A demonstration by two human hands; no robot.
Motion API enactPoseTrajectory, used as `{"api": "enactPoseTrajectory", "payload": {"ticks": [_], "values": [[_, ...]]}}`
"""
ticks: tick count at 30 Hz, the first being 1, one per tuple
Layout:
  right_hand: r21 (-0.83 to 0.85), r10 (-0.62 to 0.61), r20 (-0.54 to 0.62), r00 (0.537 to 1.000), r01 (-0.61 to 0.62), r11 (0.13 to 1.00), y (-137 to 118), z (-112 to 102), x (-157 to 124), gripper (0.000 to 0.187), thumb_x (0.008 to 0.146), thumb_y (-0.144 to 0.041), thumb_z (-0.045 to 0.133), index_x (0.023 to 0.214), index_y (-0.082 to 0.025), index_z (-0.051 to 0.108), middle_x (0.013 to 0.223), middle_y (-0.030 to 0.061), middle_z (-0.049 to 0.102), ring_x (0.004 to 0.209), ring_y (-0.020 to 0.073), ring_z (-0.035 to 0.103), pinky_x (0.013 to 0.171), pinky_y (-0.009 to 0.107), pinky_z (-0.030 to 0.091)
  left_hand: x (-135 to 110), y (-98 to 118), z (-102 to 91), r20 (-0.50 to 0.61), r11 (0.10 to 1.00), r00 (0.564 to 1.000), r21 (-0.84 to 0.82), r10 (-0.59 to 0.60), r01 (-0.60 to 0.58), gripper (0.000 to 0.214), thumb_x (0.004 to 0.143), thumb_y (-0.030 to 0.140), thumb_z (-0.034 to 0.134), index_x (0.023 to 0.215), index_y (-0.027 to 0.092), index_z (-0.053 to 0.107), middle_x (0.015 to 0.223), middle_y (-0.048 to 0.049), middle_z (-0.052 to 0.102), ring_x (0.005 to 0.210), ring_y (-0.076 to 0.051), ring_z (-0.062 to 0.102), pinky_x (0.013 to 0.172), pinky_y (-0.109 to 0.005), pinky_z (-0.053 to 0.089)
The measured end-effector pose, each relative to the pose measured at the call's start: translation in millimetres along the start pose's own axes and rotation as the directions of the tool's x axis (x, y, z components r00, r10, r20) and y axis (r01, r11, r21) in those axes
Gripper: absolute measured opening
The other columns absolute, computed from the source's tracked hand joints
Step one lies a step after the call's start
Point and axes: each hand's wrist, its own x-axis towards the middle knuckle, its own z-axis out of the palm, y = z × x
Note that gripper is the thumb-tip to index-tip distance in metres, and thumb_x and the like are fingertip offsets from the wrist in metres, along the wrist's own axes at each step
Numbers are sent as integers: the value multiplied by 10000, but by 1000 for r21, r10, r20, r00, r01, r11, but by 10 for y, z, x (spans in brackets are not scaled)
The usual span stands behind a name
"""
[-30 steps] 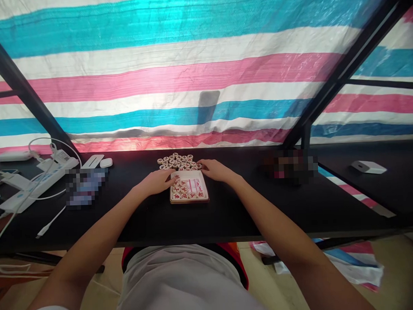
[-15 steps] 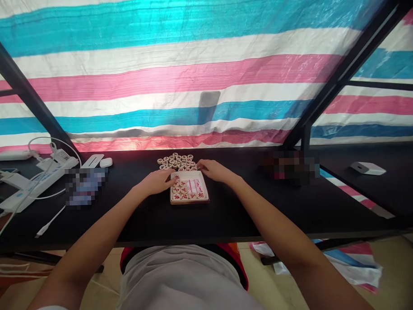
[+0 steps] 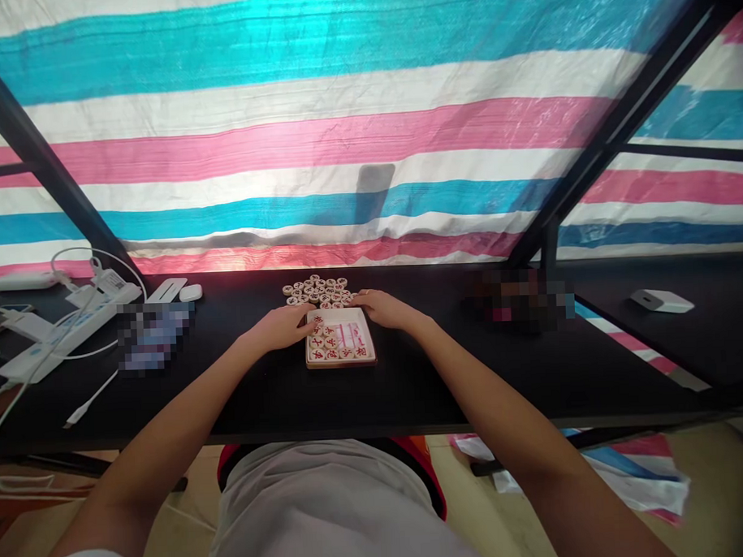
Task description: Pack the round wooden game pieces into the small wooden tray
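Note:
A shallow square box (image 3: 343, 362) with a pale inside lies on the black table in front of me. Along its left side and near edge are round Chinese chess pieces (image 3: 332, 354) with red characters; pink print shows on its bare floor. My left hand (image 3: 283, 326) grips the box's far left corner, thumb over the rim by the pieces. Just beyond the box, loose Chinese chess pieces (image 3: 314, 289) lie in a cluster. At the cluster's right edge, my right hand (image 3: 381, 307) has its fingers closed on a piece, which they partly hide.
To the left are a white power strip (image 3: 69, 331) with plugs and cables, a blurred-out item (image 3: 156, 339) and a small white case (image 3: 191, 292). Another blurred item (image 3: 515, 302) and a white adapter (image 3: 661, 302) lie right. Striped sheeting (image 3: 318, 142) hangs behind the table.
My right hand has shifted slightly left, its fingertips now at the cluster's right edge. The left hand and the box have stayed in place.

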Motion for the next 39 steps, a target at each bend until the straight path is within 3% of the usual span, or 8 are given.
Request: {"api": "enactPoseTrajectory", "payload": {"ticks": [10,30,39], "values": [[77,-80,-6,997,80,994,4,22,7,452,804,-7,403,1134,-187,652,1101,85,636,1006,190,572,919,313,418,6,-16,16,-3,1000,1000,22,18,-17,484,899,490,352,1294,231,459,1164,-77,629,1001,-256,609,788,-312,458],[103,-102,-9,995,102,989,20,67,25,382,862,-148,473,1206,-232,616,1111,81,623,1004,198,577,894,305,427,11,-33,31,-12,1000,1000,22,17,-17,480,898,489,357,1292,237,465,1157,-71,631,1000,-253,609,782,-304,455],[85,-81,-16,997,82,993,13,67,22,396,831,-80,460,1144,-226,654,1097,74,638,986,192,591,887,299,433,14,-25,32,-14,1000,1000,15,19,-19,483,896,492,354,1287,231,469,1141,-72,638,986,-252,611,780,-307,454]]}}
